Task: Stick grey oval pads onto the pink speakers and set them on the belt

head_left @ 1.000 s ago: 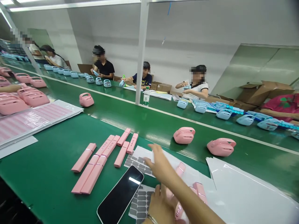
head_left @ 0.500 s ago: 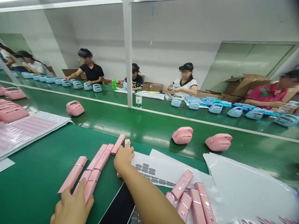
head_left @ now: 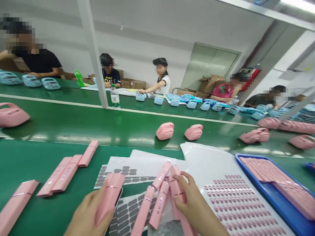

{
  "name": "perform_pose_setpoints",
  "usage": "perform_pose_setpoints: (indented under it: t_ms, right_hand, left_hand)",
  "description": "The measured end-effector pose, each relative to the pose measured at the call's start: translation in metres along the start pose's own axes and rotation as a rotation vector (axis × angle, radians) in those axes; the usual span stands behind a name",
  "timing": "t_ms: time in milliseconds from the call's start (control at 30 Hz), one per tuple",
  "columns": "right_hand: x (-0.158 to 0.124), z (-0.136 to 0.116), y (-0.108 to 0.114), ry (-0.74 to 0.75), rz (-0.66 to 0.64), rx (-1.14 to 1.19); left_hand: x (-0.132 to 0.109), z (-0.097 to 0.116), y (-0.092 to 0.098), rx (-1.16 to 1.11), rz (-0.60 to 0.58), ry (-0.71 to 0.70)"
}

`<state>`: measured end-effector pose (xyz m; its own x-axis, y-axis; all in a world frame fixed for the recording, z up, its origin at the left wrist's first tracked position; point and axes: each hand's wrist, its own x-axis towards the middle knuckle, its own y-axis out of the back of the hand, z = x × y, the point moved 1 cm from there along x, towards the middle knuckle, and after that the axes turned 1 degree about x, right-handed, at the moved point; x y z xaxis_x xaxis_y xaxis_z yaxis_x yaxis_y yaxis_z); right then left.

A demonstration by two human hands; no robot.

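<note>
My left hand (head_left: 86, 213) is wrapped round a long pink plastic bar with a silver band (head_left: 112, 193), above the green table; a second bar may be in the grip. My right hand (head_left: 194, 200) has its thumb and fingers round a pink bar (head_left: 176, 186) in a loose pile. Beside it lie other pink bars (head_left: 159, 201) with small round marks, on sheets of grey oval stickers (head_left: 130, 209). To the left, two pink bars (head_left: 65, 175) rest side by side, with one (head_left: 89, 154) just beyond and another (head_left: 18, 206) nearer me.
A blue tray (head_left: 273, 203) of pink bars stands at right, next to a sheet of pink stickers (head_left: 236, 193). Pink handled housings (head_left: 165, 131) sit on the green belt (head_left: 133, 126). Across it, co-workers sit by light-blue housings (head_left: 175, 101). A bottle (head_left: 115, 98) stands near a white post (head_left: 94, 55).
The view has swung right. My left hand has left the table with pink bar in its grip. My right hand has gone from the far bars at left to the pile at right.
</note>
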<state>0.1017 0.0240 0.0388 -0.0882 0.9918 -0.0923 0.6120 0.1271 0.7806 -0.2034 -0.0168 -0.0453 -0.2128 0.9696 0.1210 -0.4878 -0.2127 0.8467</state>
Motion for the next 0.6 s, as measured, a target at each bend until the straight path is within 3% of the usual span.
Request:
perform_pose_setpoints:
  t_ms: [100,167,300,400,467,500,600]
  right_hand:
    - [-0.009,0.038,-0.007,-0.136,0.110,-0.070]
    - [-0.008,0.050,-0.012,-0.172,0.154,-0.086]
    - [-0.006,0.064,-0.012,-0.196,0.167,-0.020]
    - [-0.005,0.077,-0.004,-0.182,0.145,0.063]
    - [-0.005,0.085,0.004,-0.174,0.153,0.097]
    - [-0.007,0.089,0.007,-0.171,0.165,0.108]
    - [-0.024,0.093,0.016,-0.098,0.235,0.125]
  left_hand:
    - [0.022,0.070,-0.028,0.119,-0.106,-0.118]
    - [0.037,0.097,-0.043,0.255,-0.167,-0.140]
    - [0.053,0.114,-0.058,0.358,-0.235,-0.133]
    - [0.045,0.128,-0.053,0.342,-0.090,-0.171]
    - [0.029,0.150,-0.048,0.097,-0.032,-0.206]
    - [0.018,0.164,-0.049,-0.098,-0.073,-0.192]
    - [-0.013,0.210,-0.064,-0.730,-0.369,0.028]
